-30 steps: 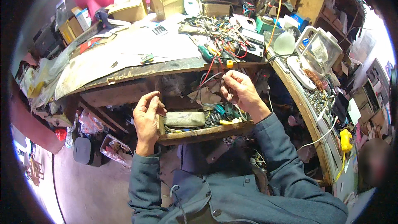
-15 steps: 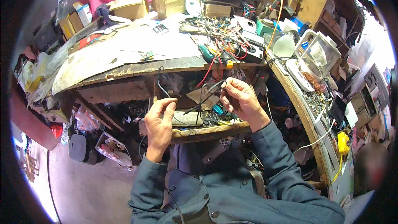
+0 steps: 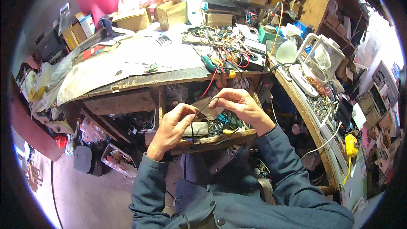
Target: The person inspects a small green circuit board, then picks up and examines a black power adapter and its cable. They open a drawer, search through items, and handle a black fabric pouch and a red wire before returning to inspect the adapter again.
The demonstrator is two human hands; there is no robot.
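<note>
Over the drawer in front of me, my left hand (image 3: 173, 126) and my right hand (image 3: 241, 107) are close together. Both pinch a thin dark cable (image 3: 204, 107), which runs as a short slanting length between my fingertips, higher at the right hand. A black strand hangs down beside my left fingers. The open wooden drawer (image 3: 212, 139) under my hands holds a pale block (image 3: 196, 129), teal-handled tools and other small parts. Whether the cable has a bare end is too small to tell.
A tangle of wires (image 3: 218, 38) and a grey metal box (image 3: 255, 51) lie on the bench behind my hands. Cardboard boxes (image 3: 171, 15) stand farther back. On the right-hand bench are a clear plastic container (image 3: 324, 57) and a yellow tape measure (image 3: 351, 145). A black bin (image 3: 85, 160) stands on the floor.
My left hand has moved right and my right hand slightly lower, so they are closer together. The cable between them is now a short, straighter length.
</note>
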